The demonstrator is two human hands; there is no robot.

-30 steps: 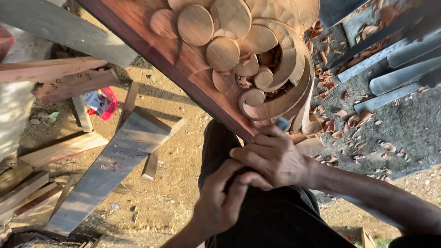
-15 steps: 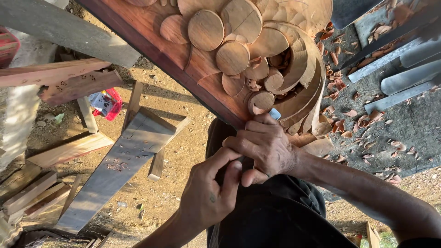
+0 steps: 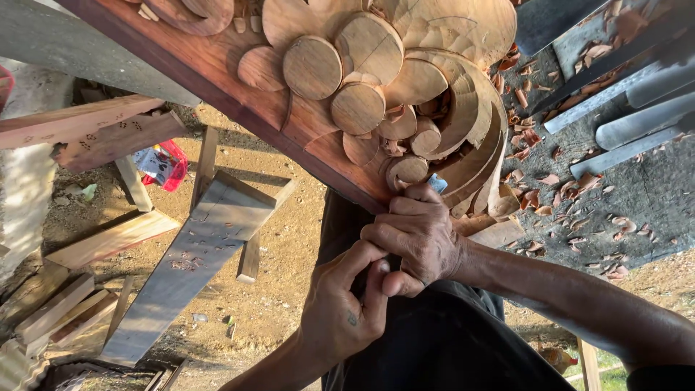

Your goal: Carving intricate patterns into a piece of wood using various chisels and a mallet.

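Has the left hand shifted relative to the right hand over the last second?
Yes. The left hand has slid up toward the carved reddish-brown wooden panel, closing on the right hand; its fingers now overlap the right hand's grip on the tool.

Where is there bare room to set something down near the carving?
Bare sandy ground lies between the grey plank and the carved wooden panel. The grey surface below the metal chisels has some room, though wood chips scatter it. It is crowded where the right hand and left hand grip the tool.
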